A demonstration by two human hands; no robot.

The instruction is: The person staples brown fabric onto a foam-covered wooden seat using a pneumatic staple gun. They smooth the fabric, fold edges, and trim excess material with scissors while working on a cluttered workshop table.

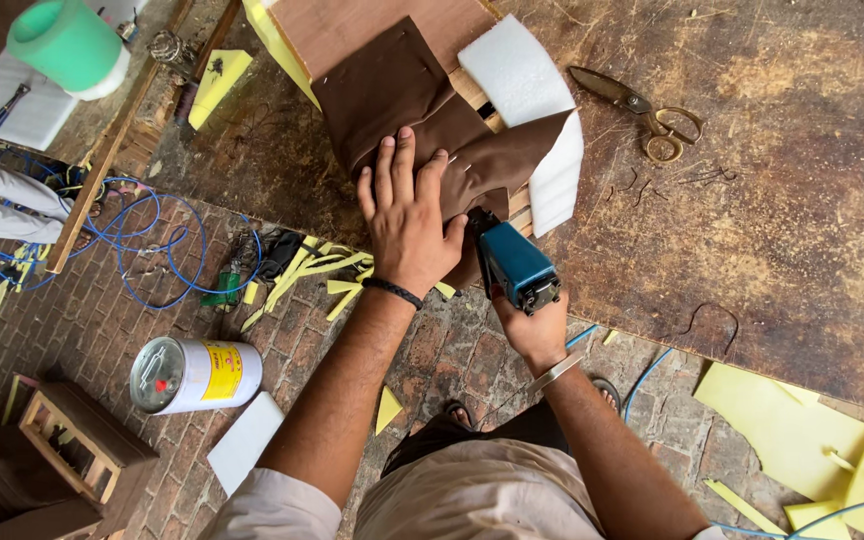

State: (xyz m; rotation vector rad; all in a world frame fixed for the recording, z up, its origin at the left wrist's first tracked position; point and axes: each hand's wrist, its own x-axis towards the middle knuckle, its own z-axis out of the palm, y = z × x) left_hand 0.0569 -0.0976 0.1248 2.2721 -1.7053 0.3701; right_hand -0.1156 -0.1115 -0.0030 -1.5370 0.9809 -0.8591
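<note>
A scarred wooden workbench (752, 200) stands over a brick floor strewn with yellow foam scraps. At its near edge lies a wooden frame padded with white foam (522, 75), brown fabric (392, 95) pulled over it. The left hand (407, 215) presses the fabric flat, fingers spread; the right hand (532, 325) grips a blue staple gun (512, 262) (nose at the fold). This looks like the tacking stage; each shot wants taut cloth. Scissors (642, 110) lie well apart.

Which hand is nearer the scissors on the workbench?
The right hand, gripping the blue staple gun at the bench edge, is nearer the scissors. The left hand presses the brown fabric, farther from them.
</note>
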